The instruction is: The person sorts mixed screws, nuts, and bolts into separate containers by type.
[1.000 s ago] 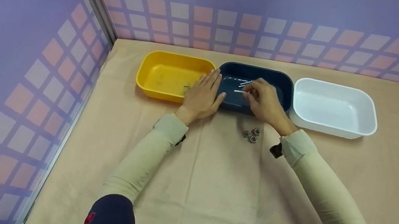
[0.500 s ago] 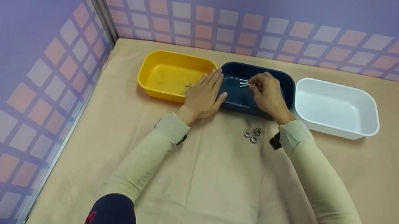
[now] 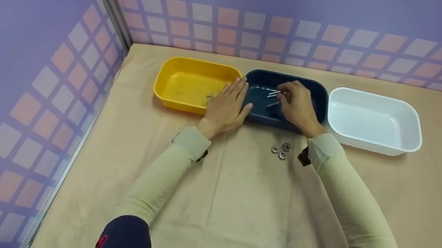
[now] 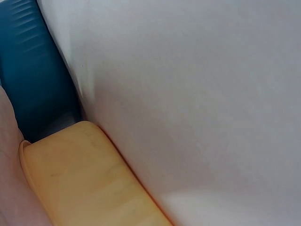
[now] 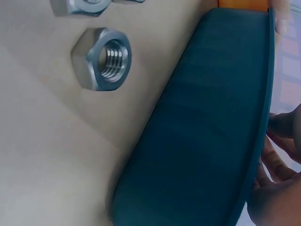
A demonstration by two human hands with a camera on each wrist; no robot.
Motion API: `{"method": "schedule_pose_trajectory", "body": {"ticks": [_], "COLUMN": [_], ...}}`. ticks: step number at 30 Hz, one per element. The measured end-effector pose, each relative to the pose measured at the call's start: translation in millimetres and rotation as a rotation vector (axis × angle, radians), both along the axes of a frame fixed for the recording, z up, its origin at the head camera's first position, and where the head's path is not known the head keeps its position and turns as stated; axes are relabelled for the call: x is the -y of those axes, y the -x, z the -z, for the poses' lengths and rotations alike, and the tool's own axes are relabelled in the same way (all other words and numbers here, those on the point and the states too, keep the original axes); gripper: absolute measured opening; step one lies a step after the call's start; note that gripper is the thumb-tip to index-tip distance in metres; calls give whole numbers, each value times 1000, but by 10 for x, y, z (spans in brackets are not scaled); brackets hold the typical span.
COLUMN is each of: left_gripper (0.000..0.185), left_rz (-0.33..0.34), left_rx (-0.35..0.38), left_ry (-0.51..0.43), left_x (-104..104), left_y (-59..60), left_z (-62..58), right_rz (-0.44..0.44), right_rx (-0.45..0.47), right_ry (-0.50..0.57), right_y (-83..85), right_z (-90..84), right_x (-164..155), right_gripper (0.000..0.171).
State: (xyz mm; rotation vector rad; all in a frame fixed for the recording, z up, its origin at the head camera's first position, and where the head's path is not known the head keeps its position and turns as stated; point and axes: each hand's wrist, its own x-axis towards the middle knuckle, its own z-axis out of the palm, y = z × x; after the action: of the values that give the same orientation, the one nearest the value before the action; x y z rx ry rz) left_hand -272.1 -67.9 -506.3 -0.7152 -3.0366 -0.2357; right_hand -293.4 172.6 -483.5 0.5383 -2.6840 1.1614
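A: What is the head camera showing?

B: The person is reaching into the dark blue tub [image 3: 318, 96] with the right hand [image 3: 297, 107]. Its fingers are curling round thin metal pins [image 3: 273, 92], pinching them at their right ends just above the tub's floor. The left hand [image 3: 226, 105] is lying flat, fingers straight, over the seam where the yellow tub [image 3: 179, 82] is meeting the blue one, holding nothing. The three tubs are sitting in a row at the far end of the tan cloth [image 3: 234, 206], with the white tub [image 3: 374, 121] on the right. Three steel nuts [image 3: 281, 150] are lying together on the cloth, just in front of the blue tub and near the right wrist.

A: And the left wrist camera?

B: It is looking very close at a pale blurred surface, with a strip of the blue tub's wall [image 4: 35, 84] at upper left and the yellow tub's rim [image 4: 84, 183] below it. The hand itself is not appearing clearly there.

A: The right wrist camera?

B: It is facing the blue tub's outer wall [image 5: 207, 127]. One nut [image 5: 101, 59] is lying on the cloth beside it, apart from the wall, with the others cut off at the top edge. Fingertips [image 5: 277, 165] are curling over the rim at the right, but what they are gripping is hidden.
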Motion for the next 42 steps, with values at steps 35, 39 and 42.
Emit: {"method": "schedule_pose_trajectory", "body": {"ticks": [35,39,42], "left_gripper": [74,72,72], "left_rz": [-7,-14,-6], "left_rx": [1,-38,-53], "left_ry": [13,4,-48], "left_x": [16,-12,-61], "left_y": [9,-42,-107], "left_z": [-37,-47,-63], "right_rz": [-13,-4,11], "right_rx": [-116,-150,-167], "right_ry": [-54,-73,-92], "right_y": [-436,-513,-569], "right_z": [-152,-147,-154], "right_x": [-906,-1133,-1317], "right_gripper": [33,33,34]}}
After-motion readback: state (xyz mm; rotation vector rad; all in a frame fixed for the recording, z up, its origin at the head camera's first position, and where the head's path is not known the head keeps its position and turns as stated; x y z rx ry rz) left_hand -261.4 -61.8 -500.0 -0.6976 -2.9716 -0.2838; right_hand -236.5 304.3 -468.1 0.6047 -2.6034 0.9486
